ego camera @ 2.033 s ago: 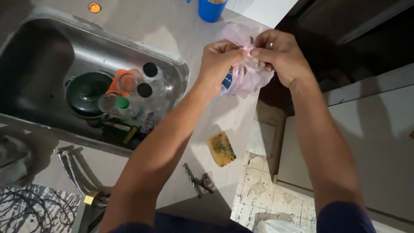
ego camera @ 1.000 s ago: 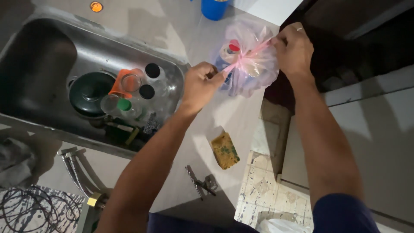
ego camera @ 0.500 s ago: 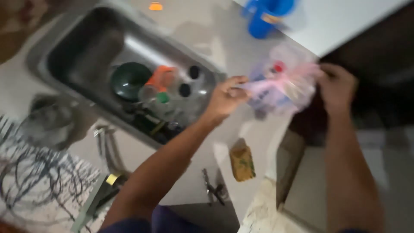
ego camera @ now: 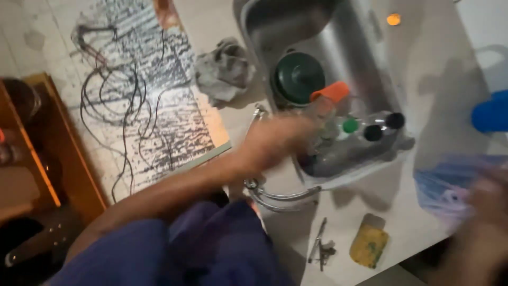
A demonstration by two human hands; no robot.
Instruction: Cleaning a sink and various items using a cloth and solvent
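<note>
At the right edge of the frame, the translucent pinkish plastic bag [ego camera: 450,188] is gripped by the blurred right hand [ego camera: 484,212], while the left hand [ego camera: 275,140], finger state unclear, hovers beside the steel sink [ego camera: 365,47] with nothing visibly taken out.

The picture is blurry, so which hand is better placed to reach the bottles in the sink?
Left: the left hand is beside the bottles; the right hand is by the plastic bag.

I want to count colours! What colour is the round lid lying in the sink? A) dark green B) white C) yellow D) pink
A: the round lid lying in the steel sink is dark green, next to an orange piece and some bottles.
</note>
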